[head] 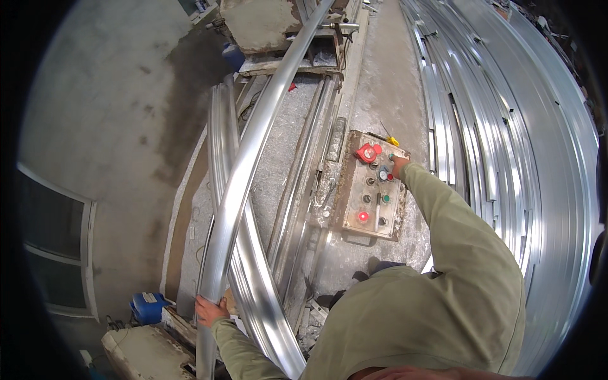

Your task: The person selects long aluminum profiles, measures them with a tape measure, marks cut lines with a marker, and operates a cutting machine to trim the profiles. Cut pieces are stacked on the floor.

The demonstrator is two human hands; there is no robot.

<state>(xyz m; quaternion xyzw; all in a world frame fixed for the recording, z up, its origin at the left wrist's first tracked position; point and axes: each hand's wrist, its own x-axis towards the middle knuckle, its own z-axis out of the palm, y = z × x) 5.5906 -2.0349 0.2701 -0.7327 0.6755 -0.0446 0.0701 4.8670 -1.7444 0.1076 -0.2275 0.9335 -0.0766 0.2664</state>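
Note:
My left hand is closed around a long aluminium profile near its lower end; the profile slants up towards the top of the view. My right hand is at the upper right edge of a metal control box, its fingertips at a green push button. Lower on the panel a red lamp glows, beside a marker pen. A red tape measure lies at the panel's top left. More aluminium profiles pass beneath the held one.
A worn machine head stands at the top, and another at the lower left beside a blue container. Machine rails run between them. Long stacked aluminium profiles fill the right side. Offcuts lie near my feet.

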